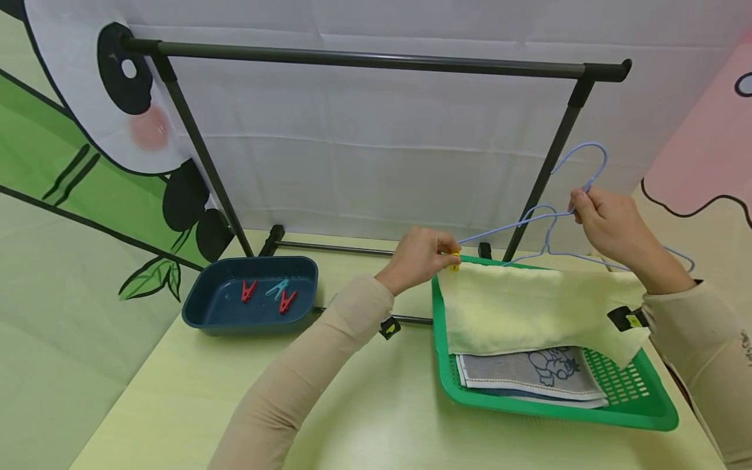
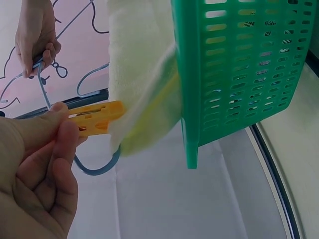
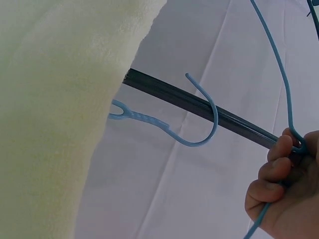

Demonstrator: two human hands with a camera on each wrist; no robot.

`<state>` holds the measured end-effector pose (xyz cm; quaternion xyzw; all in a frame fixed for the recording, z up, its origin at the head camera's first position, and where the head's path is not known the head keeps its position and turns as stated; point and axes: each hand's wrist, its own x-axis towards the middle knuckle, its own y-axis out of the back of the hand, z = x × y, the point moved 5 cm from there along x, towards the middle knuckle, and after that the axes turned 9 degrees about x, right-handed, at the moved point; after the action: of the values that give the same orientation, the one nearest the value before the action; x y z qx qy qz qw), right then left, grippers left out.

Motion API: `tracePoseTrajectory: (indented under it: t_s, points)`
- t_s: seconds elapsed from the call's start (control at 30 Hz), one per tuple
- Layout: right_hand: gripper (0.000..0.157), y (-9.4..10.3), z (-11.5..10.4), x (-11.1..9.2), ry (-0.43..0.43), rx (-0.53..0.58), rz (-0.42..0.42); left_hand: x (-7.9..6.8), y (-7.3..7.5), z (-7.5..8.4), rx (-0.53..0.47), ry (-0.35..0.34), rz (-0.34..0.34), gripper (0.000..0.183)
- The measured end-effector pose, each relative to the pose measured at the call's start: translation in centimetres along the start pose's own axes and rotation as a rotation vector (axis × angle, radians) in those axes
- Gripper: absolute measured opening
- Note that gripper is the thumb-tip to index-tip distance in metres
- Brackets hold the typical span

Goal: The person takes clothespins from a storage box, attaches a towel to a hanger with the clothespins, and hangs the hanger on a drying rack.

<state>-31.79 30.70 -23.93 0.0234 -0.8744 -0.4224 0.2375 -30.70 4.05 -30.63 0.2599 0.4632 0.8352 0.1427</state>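
Note:
My left hand [image 1: 417, 260] pinches a yellow clothespin [image 2: 97, 118] between thumb and index finger. The clothespin's front end meets the upper left corner of a pale yellow towel [image 1: 529, 307], beside one end of a blue hanger [image 1: 499, 229]. With curled fingers my right hand [image 1: 613, 225] grips that hanger just under its hook. The towel hangs over the green basket [image 1: 437, 326]. A second blue hanger [image 1: 548, 238] lies behind the towel at the basket's far side. Whether the clothespin also bites the hanger is hard to see.
A black rack [image 1: 376, 61] stands behind the basket. A folded grey towel [image 1: 499, 375] with a cartoon print lies in the basket. To the left, a dark blue tray [image 1: 249, 329] holds two red clothespins [image 1: 249, 290] and a light blue clothespin [image 1: 278, 289].

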Motion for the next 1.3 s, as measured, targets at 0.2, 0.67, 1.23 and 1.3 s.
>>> tracePoseTrajectory:
  t_s: [0.2,0.67,1.23,1.3]
  points:
    - [0.043,0.0,-0.08,-0.14,-0.003,0.006,0.003,-0.02,-0.16,0.04,0.013,0.013,-0.004,0.015]
    - [0.043,-0.12,0.11,0.0,-0.003,0.014,0.01,-0.03,-0.47,0.14,0.077,0.012,0.01,0.016]
    - [0.044,-0.02,0.09,0.06,0.0,-0.02,-0.003,-0.07,-0.57,0.4,0.093,0.011,0.038,0.016]
    - [0.043,-0.04,0.1,0.06,0.003,-0.016,-0.002,-0.06,-0.62,0.34,0.089,0.013,0.037,0.017]
